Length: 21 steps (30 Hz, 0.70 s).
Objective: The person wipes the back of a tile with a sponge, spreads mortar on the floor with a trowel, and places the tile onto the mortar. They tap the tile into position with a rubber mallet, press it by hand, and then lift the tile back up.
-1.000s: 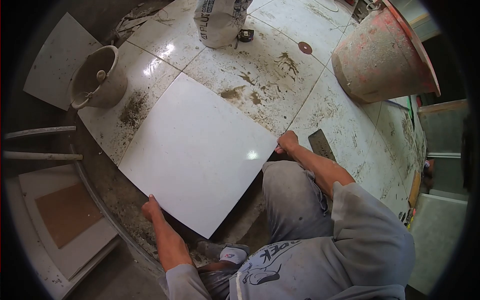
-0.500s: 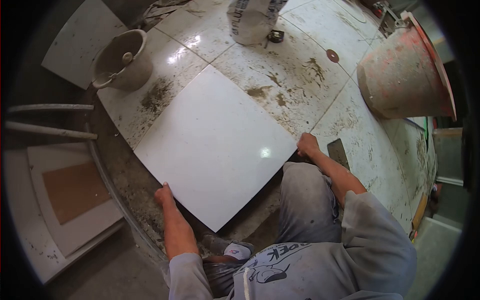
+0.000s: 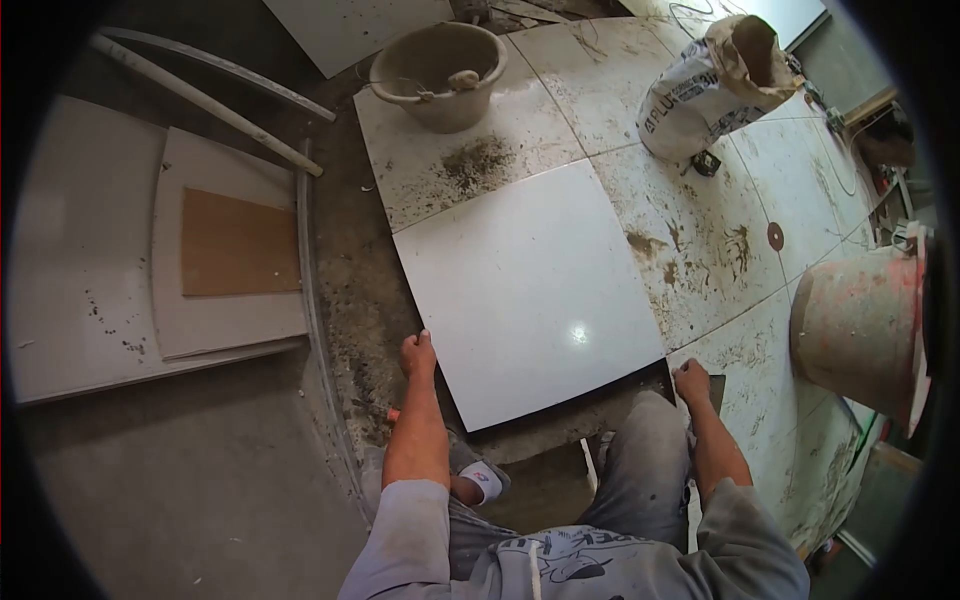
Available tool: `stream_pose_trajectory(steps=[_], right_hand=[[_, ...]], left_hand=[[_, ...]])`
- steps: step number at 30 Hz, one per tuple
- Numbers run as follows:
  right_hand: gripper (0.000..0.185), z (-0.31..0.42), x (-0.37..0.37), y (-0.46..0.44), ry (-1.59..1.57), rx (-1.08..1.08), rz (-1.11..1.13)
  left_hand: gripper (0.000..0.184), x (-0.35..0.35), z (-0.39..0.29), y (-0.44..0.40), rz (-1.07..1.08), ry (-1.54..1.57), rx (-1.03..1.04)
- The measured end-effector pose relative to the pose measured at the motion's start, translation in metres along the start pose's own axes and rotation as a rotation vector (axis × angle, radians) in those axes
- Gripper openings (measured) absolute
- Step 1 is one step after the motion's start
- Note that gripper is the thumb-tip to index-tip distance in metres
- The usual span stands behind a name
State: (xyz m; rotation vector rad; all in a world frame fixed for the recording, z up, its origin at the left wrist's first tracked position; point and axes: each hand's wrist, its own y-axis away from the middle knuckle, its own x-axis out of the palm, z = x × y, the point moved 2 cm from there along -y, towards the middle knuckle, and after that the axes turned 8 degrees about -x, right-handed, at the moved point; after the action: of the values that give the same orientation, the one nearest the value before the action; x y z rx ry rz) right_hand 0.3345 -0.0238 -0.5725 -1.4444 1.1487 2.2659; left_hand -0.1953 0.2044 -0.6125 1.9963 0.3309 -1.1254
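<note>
A large white tile (image 3: 530, 290) lies in front of me, its far edges against the floor tiles and its near edge over rough grey ground. My left hand (image 3: 419, 354) is closed on the tile's left edge, thumb on top. Close to the tile's right corner is my right hand (image 3: 690, 382), its fingers curled; whether they still touch the tile or hold anything cannot be made out. Beside that hand lies a flat dark piece (image 3: 716, 390), partly hidden.
A bucket (image 3: 450, 80) stands beyond the tile, with a paper bag (image 3: 700, 100) and tape measure (image 3: 706, 163) to its right. A large reddish bucket (image 3: 860, 320) is at right. Pipes (image 3: 220, 105) and a brown board (image 3: 240, 243) are at left. An orange-handled tool (image 3: 392, 414) lies near my left forearm.
The view has turned left, so the surroundings appear shifted right. My right hand has moved slightly off the tile's corner towards me. My left hand remains at the left edge.
</note>
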Motion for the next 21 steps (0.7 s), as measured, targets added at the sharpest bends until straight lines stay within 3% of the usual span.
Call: stream_pose_trajectory(steps=[4, 9, 12, 13, 16, 18, 19, 21], right_hand=[[0.031, -0.006, -0.079, 0.071, 0.010, 0.051, 0.060], [0.032, 0.006, -0.209, 0.129, 0.065, 0.157, 0.164], [0.031, -0.005, -0.240, 0.117, 0.195, 0.182, 0.216], [0.029, -0.035, -0.219, 0.095, 0.335, 0.041, 0.354], [0.036, 0.084, -0.266, 0.082, 0.196, 0.178, 0.261], [0.046, 0.135, -0.245, 0.055, -0.012, -0.046, 0.128], [0.046, 0.177, -0.249, 0.045, 0.009, -0.049, 0.129], [0.055, 0.287, -0.260, 0.019, 0.022, -0.133, 0.147]], left_hand=[[0.048, -0.075, 0.007, 0.057, -0.138, -0.117, -0.073], [0.051, -0.224, -0.054, 0.145, -0.096, -0.161, -0.188], [0.046, -0.282, -0.083, 0.154, -0.058, -0.054, -0.156], [0.042, -0.299, -0.101, 0.148, -0.075, 0.032, -0.137], [0.032, -0.355, -0.170, 0.134, -0.129, 0.105, 0.032], [0.042, -0.351, -0.181, 0.088, -0.516, 0.372, 0.292], [0.042, -0.356, -0.189, 0.073, -0.510, 0.379, 0.273], [0.049, -0.358, -0.235, 0.021, -0.158, 0.372, 0.126]])
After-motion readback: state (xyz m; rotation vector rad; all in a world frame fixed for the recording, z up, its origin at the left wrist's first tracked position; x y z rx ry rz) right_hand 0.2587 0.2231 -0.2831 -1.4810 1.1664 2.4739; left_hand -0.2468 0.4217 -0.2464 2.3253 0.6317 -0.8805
